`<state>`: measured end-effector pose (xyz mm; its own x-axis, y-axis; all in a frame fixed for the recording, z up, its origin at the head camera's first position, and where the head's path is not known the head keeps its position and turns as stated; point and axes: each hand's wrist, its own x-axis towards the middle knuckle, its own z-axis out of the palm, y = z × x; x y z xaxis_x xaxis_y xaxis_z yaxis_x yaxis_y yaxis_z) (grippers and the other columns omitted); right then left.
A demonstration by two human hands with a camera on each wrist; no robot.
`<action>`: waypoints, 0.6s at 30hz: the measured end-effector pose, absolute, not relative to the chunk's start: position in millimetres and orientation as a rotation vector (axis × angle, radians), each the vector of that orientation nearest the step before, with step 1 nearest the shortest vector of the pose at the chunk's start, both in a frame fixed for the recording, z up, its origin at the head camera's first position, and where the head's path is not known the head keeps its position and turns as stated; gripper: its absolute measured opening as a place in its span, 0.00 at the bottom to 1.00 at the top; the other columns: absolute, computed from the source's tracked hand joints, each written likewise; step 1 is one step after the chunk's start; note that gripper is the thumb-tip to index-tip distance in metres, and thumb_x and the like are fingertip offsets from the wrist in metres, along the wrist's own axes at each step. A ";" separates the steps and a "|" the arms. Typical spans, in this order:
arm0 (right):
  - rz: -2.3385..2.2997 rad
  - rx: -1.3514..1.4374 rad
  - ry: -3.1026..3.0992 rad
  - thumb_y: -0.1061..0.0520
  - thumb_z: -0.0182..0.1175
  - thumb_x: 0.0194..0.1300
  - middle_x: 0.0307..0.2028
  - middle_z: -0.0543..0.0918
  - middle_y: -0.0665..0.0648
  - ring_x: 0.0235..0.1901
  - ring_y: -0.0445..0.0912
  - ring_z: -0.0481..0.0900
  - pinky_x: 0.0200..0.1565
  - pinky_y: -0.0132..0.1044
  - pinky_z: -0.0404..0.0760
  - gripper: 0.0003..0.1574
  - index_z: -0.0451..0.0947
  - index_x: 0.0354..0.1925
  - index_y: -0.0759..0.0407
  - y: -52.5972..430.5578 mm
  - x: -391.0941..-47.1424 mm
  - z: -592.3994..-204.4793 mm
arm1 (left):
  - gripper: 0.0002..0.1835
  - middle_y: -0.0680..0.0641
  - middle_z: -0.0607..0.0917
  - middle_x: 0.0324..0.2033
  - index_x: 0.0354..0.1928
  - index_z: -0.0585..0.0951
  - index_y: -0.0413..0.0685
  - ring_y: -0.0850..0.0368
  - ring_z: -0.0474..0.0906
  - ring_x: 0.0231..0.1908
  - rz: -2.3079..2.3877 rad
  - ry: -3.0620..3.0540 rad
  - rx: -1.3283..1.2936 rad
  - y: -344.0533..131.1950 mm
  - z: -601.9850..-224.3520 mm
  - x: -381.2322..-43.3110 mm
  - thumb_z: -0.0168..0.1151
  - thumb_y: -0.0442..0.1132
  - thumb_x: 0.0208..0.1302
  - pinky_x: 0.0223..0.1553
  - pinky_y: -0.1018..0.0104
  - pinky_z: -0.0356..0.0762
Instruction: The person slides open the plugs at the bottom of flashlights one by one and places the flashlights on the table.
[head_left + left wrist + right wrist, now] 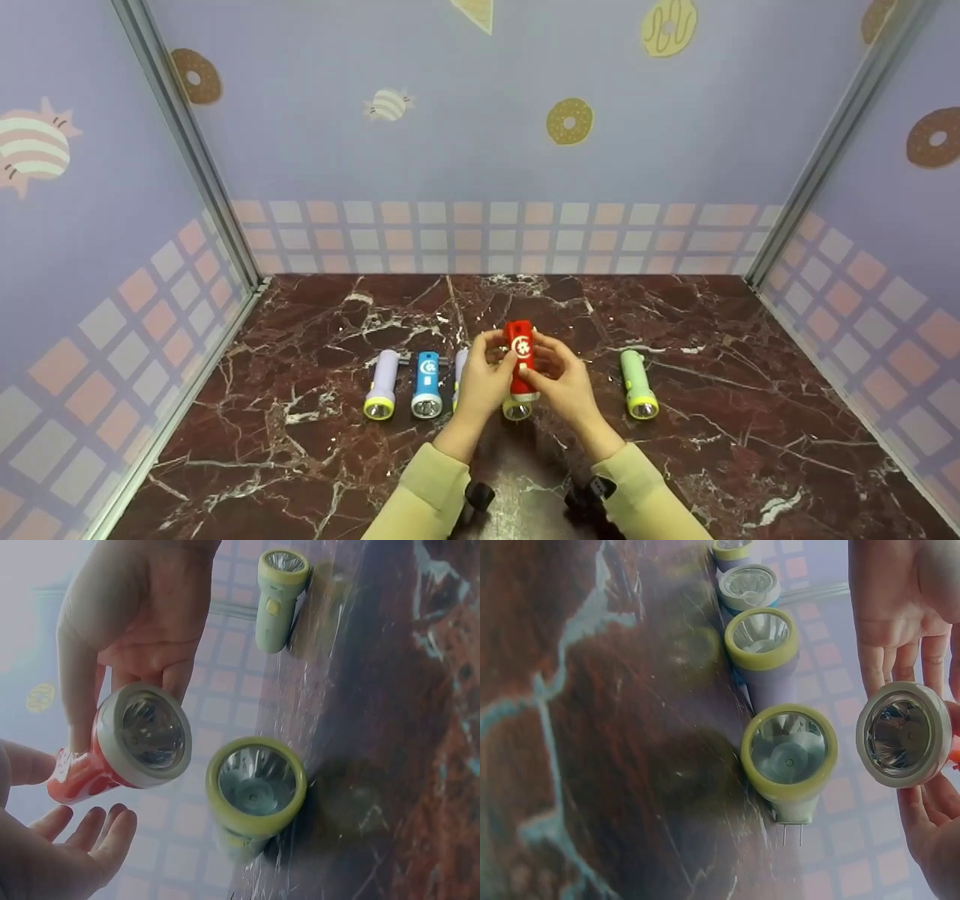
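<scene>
Both hands hold a red flashlight [520, 349] with a white star-and-moon mark and a white lens ring, raised above the table. My left hand [484, 379] has its thumb at the flashlight's left side and its fingers curved behind it. The right hand [566, 382] grips the other side, its thumb on the front by the white switch. Below the red flashlight lies a green flashlight [789, 750] with a yellow ring and two metal prongs showing. The hands hide most of it in the head view, and the left hand partly covers a purple flashlight [769, 664].
A blue flashlight [426, 386] and another purple flashlight [382, 384] lie to the left. Off to the right is a second green flashlight [637, 384]. The dark red marbled table [300, 480] is bordered by patterned lilac walls [480, 165] with metal corner strips.
</scene>
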<state>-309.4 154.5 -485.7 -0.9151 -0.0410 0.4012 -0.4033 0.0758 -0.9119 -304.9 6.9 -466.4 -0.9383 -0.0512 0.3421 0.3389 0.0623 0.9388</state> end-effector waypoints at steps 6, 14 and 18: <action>1.910 0.510 -2.114 0.71 0.70 0.59 0.53 0.85 0.74 0.47 0.57 0.87 0.50 0.36 0.85 0.36 0.74 0.65 0.69 152.1 -307.1 -486.3 | 0.24 0.28 0.82 0.54 0.62 0.73 0.29 0.34 0.84 0.51 -1.940 -2.024 -0.342 0.4 -466.1 -309.3 0.66 0.30 0.66 0.53 0.49 0.87; 1.931 0.574 -2.141 0.70 0.70 0.59 0.54 0.84 0.74 0.47 0.57 0.87 0.51 0.38 0.86 0.36 0.73 0.66 0.69 151.3 -306.2 -487.0 | 0.28 0.30 0.83 0.55 0.65 0.73 0.36 0.37 0.83 0.54 -1.950 -2.064 -0.363 -8.8 -464.1 -310.7 0.68 0.31 0.64 0.57 0.48 0.84; 1.948 0.587 -2.144 0.71 0.69 0.59 0.54 0.84 0.75 0.47 0.54 0.86 0.50 0.38 0.85 0.37 0.73 0.66 0.70 151.3 -305.6 -486.6 | 0.28 0.32 0.84 0.54 0.64 0.74 0.37 0.38 0.83 0.52 -1.967 -2.069 -0.367 -10.7 -463.3 -311.8 0.69 0.30 0.63 0.54 0.49 0.84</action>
